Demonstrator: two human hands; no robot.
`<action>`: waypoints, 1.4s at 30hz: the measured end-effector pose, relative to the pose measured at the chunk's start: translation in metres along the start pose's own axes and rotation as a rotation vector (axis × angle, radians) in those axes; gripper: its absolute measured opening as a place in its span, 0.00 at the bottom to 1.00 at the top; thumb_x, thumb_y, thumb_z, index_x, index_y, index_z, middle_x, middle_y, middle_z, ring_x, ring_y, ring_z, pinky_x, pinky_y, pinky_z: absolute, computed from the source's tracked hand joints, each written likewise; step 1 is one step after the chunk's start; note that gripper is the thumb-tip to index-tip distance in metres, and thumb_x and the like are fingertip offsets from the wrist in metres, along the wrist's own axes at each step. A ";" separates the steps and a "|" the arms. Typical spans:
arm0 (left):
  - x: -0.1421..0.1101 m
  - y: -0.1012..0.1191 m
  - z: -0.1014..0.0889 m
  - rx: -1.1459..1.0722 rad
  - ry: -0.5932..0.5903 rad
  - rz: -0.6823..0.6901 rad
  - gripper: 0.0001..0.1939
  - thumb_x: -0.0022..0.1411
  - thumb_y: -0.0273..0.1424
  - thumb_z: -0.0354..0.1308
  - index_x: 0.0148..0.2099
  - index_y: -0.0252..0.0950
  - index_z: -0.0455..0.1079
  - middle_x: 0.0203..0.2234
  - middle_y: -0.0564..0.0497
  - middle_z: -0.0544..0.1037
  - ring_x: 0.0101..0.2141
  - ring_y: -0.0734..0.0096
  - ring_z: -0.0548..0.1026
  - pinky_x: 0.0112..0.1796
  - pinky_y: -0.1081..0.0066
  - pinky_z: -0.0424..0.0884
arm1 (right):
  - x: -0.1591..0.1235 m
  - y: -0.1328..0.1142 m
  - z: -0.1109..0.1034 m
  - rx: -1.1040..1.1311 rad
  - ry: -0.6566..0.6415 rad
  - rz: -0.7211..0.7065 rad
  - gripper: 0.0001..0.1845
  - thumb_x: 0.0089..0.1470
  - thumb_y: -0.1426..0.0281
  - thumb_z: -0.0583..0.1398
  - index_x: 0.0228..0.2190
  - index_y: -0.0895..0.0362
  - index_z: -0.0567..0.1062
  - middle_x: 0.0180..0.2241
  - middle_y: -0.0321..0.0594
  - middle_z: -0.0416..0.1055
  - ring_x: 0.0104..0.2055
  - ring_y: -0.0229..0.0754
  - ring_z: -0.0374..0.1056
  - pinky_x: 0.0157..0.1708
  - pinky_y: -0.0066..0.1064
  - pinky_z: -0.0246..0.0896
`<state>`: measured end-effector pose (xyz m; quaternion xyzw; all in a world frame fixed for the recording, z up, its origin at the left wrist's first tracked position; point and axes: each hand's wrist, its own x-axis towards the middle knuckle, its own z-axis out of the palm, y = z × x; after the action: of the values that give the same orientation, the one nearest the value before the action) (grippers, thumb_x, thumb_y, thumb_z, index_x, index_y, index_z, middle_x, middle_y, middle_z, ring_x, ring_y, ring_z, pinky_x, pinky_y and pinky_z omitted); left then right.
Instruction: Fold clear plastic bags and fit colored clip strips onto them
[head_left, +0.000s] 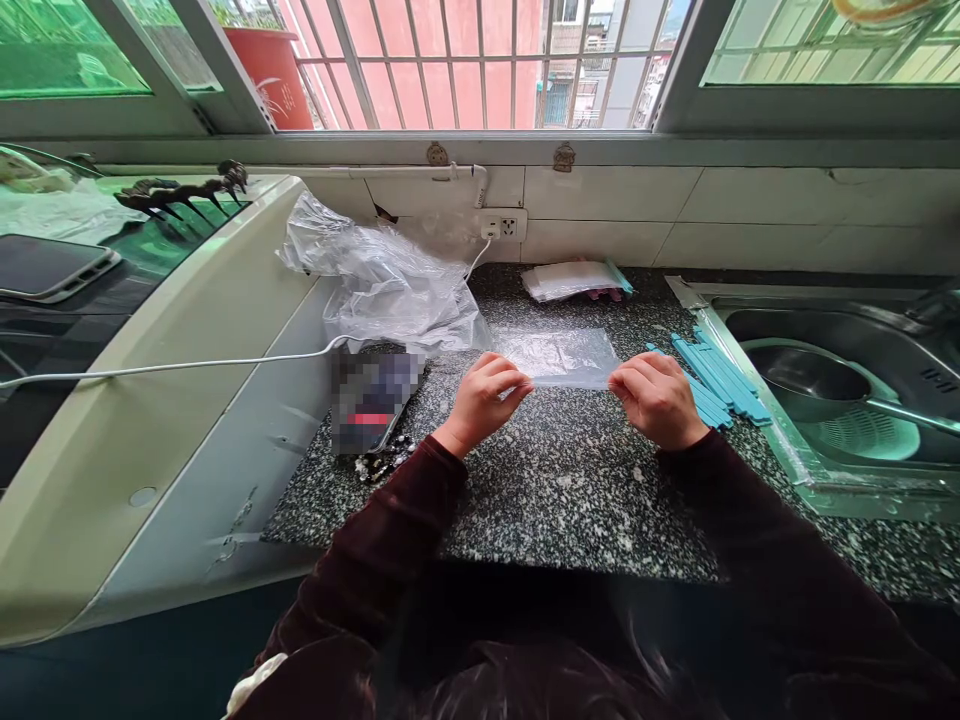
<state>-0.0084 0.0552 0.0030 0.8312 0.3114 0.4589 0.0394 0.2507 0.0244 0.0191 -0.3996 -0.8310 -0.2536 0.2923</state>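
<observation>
A small clear plastic bag (562, 355) is stretched between my two hands over the speckled counter (555, 480). My left hand (489, 395) pinches its near left corner between thumb and fingers. At the near right corner my right hand (656, 398) grips it the same way. Just right of that hand lies a pile of light-blue strips (716, 375), partly covered by the hand. Behind the bag rests a stack of flat clear packets (574, 280) with blue and pinkish edges showing.
A large crumpled plastic bag (397, 285) lies at the back left. In front of it is a phone (382, 410), its screen blurred. A white cable (187, 368) runs to the wall socket (504, 226). To the right, the sink (795, 325) holds a pan (814, 375).
</observation>
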 end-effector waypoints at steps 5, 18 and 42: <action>0.000 0.001 -0.001 -0.004 0.018 0.014 0.10 0.61 0.34 0.56 0.28 0.36 0.72 0.23 0.51 0.75 0.30 0.70 0.67 0.32 0.70 0.68 | -0.001 0.008 -0.003 -0.003 0.019 0.007 0.07 0.55 0.72 0.57 0.25 0.55 0.72 0.26 0.38 0.73 0.33 0.42 0.63 0.36 0.34 0.57; 0.001 0.004 0.001 -0.023 0.033 0.096 0.10 0.60 0.33 0.57 0.29 0.36 0.71 0.23 0.51 0.74 0.28 0.71 0.67 0.32 0.70 0.67 | 0.002 -0.009 0.000 0.100 0.001 -0.025 0.06 0.53 0.73 0.58 0.27 0.55 0.74 0.26 0.36 0.74 0.32 0.40 0.62 0.35 0.33 0.55; 0.000 0.006 0.005 -0.045 0.017 0.142 0.06 0.60 0.28 0.57 0.29 0.35 0.70 0.23 0.51 0.75 0.28 0.72 0.67 0.32 0.71 0.67 | 0.000 0.001 0.001 0.153 0.003 -0.024 0.02 0.52 0.71 0.61 0.28 0.55 0.75 0.28 0.38 0.74 0.33 0.41 0.63 0.36 0.34 0.59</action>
<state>-0.0013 0.0515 0.0022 0.8461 0.2419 0.4744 0.0227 0.2514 0.0252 0.0184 -0.3655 -0.8522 -0.1937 0.3203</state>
